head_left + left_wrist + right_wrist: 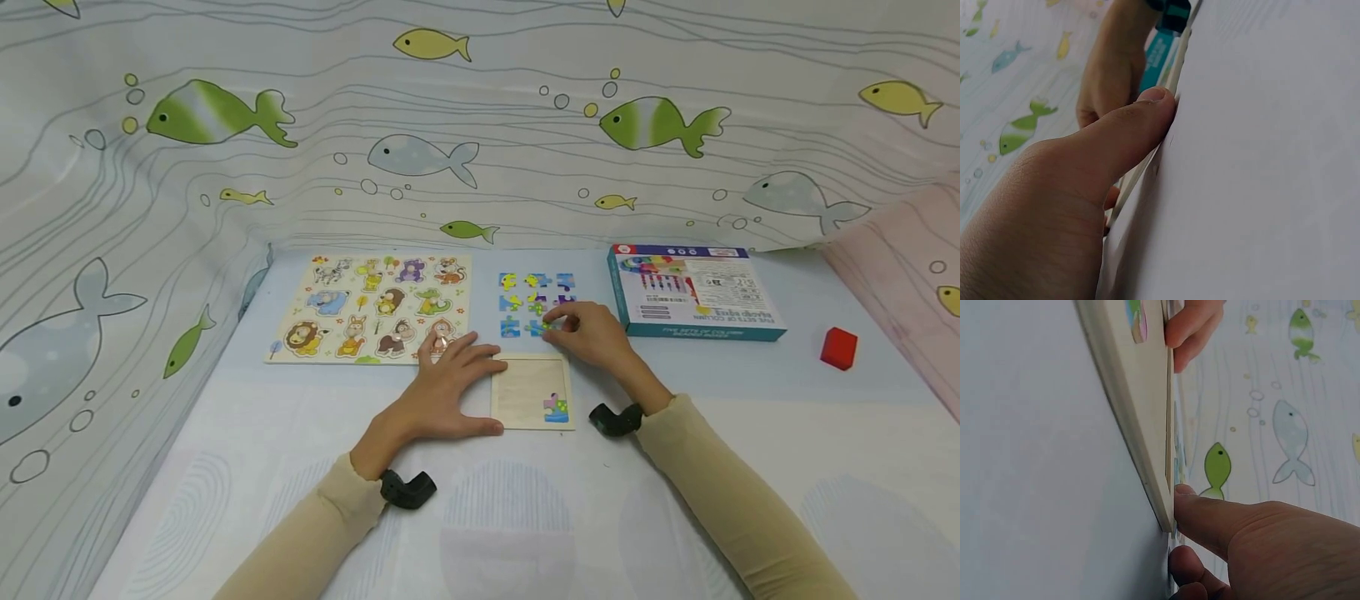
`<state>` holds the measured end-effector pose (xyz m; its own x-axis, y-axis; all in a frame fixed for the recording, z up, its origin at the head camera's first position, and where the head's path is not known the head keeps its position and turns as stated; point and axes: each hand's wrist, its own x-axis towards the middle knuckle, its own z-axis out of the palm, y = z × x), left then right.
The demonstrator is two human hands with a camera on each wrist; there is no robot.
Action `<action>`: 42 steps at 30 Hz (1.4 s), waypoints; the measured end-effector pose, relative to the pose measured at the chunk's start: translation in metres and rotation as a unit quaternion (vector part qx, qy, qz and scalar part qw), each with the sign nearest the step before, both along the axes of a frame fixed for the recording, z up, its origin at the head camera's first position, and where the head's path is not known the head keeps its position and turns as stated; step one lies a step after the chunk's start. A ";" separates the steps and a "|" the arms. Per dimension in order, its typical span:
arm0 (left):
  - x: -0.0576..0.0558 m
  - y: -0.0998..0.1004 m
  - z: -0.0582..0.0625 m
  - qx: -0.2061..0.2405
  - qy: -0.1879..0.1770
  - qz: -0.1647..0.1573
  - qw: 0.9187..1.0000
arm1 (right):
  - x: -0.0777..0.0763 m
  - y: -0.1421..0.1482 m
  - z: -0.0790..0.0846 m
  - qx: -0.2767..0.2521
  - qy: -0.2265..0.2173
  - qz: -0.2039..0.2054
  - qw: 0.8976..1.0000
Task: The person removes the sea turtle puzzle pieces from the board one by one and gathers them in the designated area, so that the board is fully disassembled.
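Note:
A square wooden puzzle tray [525, 383] lies on the table with one joined bit of colourful jigsaw [556, 408] in its lower right corner. My left hand [450, 387] spreads its fingers at the tray's left side, thumb by the near corner and fingertips by the far one. Beyond the tray, loose jigsaw pieces [509, 326] lie in rows. Thumb and curled fingers of my right hand [588, 333] pinch a jigsaw piece [536, 328] in the nearest row. In the right wrist view, the thumb [1210, 515] is beside the tray's corner, and the piece is mostly hidden.
An animal puzzle board [375, 308] lies at the back left, partly under the left fingers. A teal-edged game box [697, 292] is at the back right, and a red block [838, 348] sits farther right. Fish-printed cloth [525, 167] hangs behind the table.

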<state>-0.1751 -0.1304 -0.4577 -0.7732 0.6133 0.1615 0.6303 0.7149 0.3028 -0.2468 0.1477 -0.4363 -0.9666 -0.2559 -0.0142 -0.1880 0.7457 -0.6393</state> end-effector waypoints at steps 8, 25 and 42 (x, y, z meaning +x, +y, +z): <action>-0.002 0.001 0.001 0.000 0.003 -0.003 1.000 | -0.001 0.005 0.006 -0.037 -0.005 0.033 0.999; -0.001 0.003 0.000 -0.001 -0.002 -0.003 1.000 | 0.013 0.022 0.011 -0.015 -0.025 0.222 0.975; -0.001 0.001 0.002 -0.005 0.007 0.000 1.000 | 0.049 0.019 0.019 0.026 -0.065 0.309 0.949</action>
